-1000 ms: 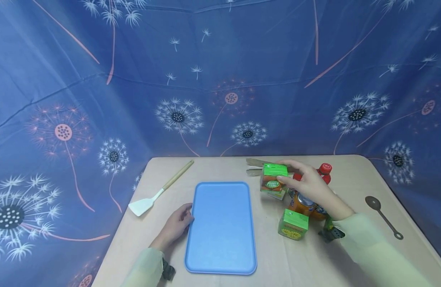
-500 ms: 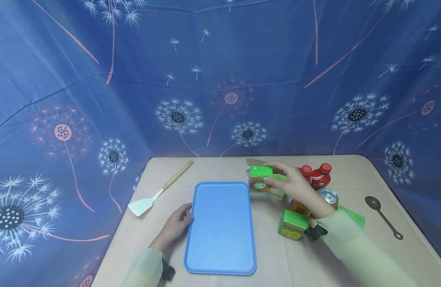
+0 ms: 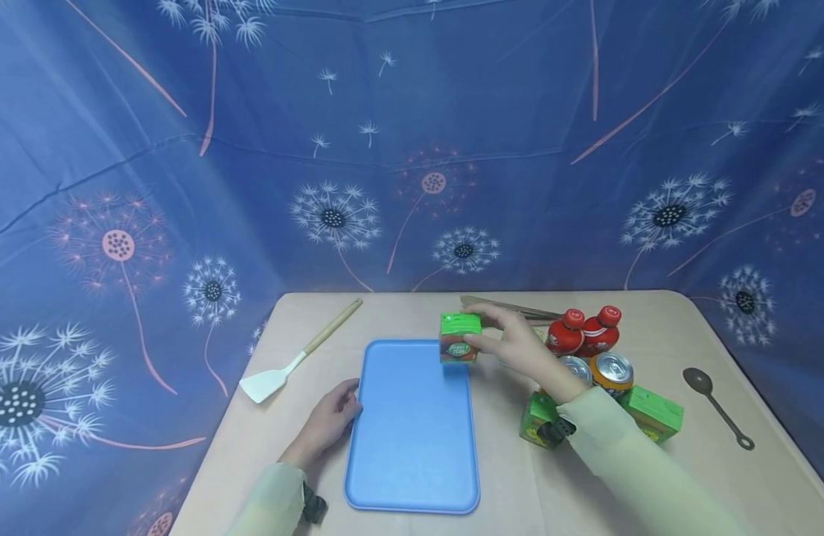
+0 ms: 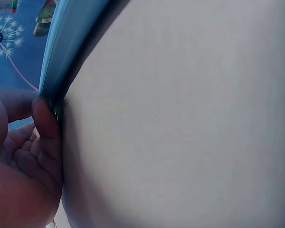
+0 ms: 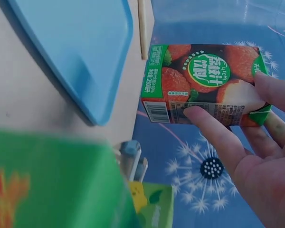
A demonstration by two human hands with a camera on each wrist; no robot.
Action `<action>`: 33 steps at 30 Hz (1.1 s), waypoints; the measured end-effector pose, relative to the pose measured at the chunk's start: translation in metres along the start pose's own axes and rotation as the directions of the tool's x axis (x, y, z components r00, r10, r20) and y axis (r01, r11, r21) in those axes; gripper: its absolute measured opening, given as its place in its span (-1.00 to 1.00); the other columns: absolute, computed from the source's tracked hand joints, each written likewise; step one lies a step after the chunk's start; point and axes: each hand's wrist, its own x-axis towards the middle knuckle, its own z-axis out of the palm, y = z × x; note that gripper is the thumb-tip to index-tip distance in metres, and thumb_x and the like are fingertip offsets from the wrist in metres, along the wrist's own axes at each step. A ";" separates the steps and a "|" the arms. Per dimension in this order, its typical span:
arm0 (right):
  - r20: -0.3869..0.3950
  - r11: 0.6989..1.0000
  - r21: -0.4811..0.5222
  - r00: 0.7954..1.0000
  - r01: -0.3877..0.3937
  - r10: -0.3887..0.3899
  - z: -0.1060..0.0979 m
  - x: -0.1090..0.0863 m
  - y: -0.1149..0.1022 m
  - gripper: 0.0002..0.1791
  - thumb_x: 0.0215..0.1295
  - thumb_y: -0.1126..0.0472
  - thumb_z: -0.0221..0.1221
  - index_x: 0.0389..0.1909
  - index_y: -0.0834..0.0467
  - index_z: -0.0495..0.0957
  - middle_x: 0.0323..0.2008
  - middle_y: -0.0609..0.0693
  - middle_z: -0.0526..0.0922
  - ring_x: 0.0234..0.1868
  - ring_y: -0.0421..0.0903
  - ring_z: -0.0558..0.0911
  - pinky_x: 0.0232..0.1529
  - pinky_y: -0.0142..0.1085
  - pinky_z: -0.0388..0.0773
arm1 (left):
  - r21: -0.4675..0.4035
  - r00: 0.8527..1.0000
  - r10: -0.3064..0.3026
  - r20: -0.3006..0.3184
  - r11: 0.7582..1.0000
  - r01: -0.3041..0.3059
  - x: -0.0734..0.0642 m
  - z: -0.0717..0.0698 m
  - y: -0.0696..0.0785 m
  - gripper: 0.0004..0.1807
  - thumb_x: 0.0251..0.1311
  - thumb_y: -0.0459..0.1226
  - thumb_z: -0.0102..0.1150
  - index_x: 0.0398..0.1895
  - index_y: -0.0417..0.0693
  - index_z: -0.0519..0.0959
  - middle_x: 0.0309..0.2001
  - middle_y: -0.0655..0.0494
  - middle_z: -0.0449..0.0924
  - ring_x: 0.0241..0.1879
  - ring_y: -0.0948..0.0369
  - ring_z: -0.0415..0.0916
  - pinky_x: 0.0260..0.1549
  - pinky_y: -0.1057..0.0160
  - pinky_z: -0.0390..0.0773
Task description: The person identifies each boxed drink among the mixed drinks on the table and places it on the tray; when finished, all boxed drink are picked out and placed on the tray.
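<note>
In the head view my right hand (image 3: 512, 346) grips a juice carton (image 3: 460, 339) with a green top, above the far right corner of a blue tray (image 3: 412, 439). Seen from the right wrist, the juice carton (image 5: 204, 78) carries red fruit pictures and a lychee label; thumb and fingers hold its sides, apart from the tray (image 5: 80, 42). My left hand (image 3: 327, 420) is at the tray's left edge. From the left wrist, thumb and finger of the left hand (image 4: 26, 152) pinch the rim of the tray (image 4: 69, 42).
Right of the tray stand two green cartons (image 3: 653, 413), two drink cans (image 3: 611, 372) and two red-capped bottles (image 3: 601, 331). Another carton (image 5: 156, 202) and tongs (image 3: 512, 307) lie partly behind my right hand. A brown spoon (image 3: 713, 402) lies far right, a white spatula (image 3: 298, 357) left.
My right hand has carried the juice carton leftward from the group of drinks to above the tray's far corner, uncovering the cans and bottles. The left hand stays at the tray edge.
</note>
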 end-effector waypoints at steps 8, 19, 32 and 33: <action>-0.003 0.999 0.028 1.000 -0.025 0.025 0.020 0.009 0.000 -0.48 0.41 0.15 0.38 0.34 0.10 0.56 0.20 0.08 0.64 0.27 0.20 0.56 0.29 0.21 0.40 | -0.002 1.000 0.001 -0.006 1.000 -0.001 -0.001 0.001 0.002 -0.47 0.55 -0.27 0.08 0.51 -0.17 0.36 -0.27 0.13 0.52 -0.28 0.18 0.52 -0.09 0.09 0.48; 0.023 0.998 0.062 0.999 0.030 -0.031 0.045 0.024 0.000 -0.53 0.44 0.19 0.34 0.32 0.11 0.56 0.22 0.03 0.61 0.24 0.13 0.59 0.30 0.18 0.41 | -0.005 1.000 0.012 -0.008 1.000 -0.012 0.001 0.001 0.001 -0.48 0.54 -0.29 0.10 0.50 -0.18 0.38 -0.28 0.13 0.53 -0.33 0.18 0.54 -0.13 0.14 0.49; 0.041 0.996 0.080 0.999 -0.026 0.022 0.084 0.040 0.009 -0.54 0.44 0.21 0.34 0.32 0.07 0.57 0.21 -0.04 0.63 0.29 0.10 0.56 0.32 0.14 0.41 | -0.026 1.000 -0.002 -0.004 1.000 0.002 0.000 0.001 0.002 -0.48 0.56 -0.28 0.07 0.51 -0.17 0.36 -0.27 0.11 0.53 -0.30 0.17 0.54 -0.10 0.11 0.49; 0.036 0.996 0.085 0.999 -0.026 0.023 0.087 0.041 0.010 -0.54 0.44 0.21 0.34 0.32 0.09 0.57 0.20 -0.04 0.63 0.28 0.09 0.57 0.31 0.13 0.42 | -0.022 1.000 -0.003 -0.004 1.000 0.002 -0.001 0.000 0.002 -0.48 0.56 -0.27 0.07 0.51 -0.17 0.36 -0.27 0.11 0.53 -0.29 0.18 0.54 -0.09 0.12 0.48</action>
